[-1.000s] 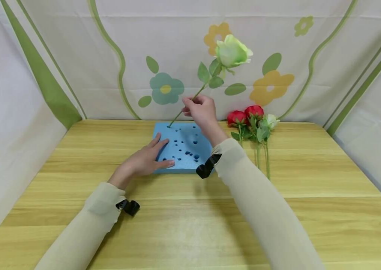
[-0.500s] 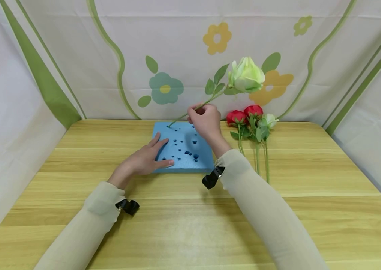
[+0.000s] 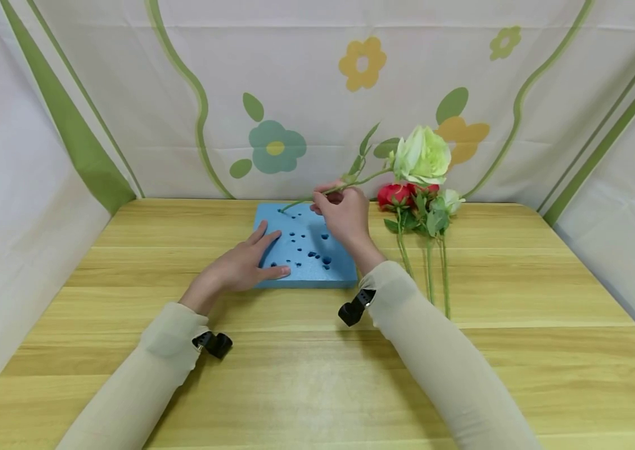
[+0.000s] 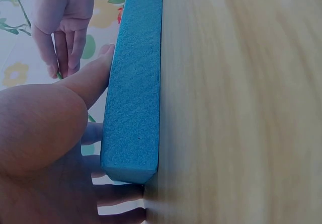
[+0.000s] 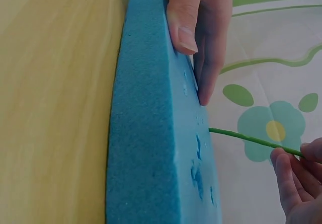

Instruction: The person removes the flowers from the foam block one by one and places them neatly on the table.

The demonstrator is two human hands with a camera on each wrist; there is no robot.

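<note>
A blue foam block [image 3: 345, 269] pitted with holes lies flat on the table. My left hand [image 3: 233, 265] rests spread on its left side, thumb near the front edge. In the left wrist view the thumb [image 4: 93, 73] lies along the top of the block [image 4: 133, 93]. Above the block's back part, my right hand [image 3: 345, 212] pinches the stem of a pale green artificial rose [image 3: 422, 156]. The rose leans far to the right, its stem's lower end in a hole at the back left. The right wrist view shows the green stem [image 5: 246, 137] between thumb and fingertips.
To the right lie red roses [image 3: 394, 196] and a small whitish rose [image 3: 451, 201], stems toward me on the wooden table [image 3: 295, 387]. A white cloth [image 3: 295, 62] printed with flowers hangs behind the table. Each wrist wears a small black camera.
The rose has tipped over to the right and down, its stem end staying at the same hole. My right hand has shifted slightly right and lower. The left hand has stayed put.
</note>
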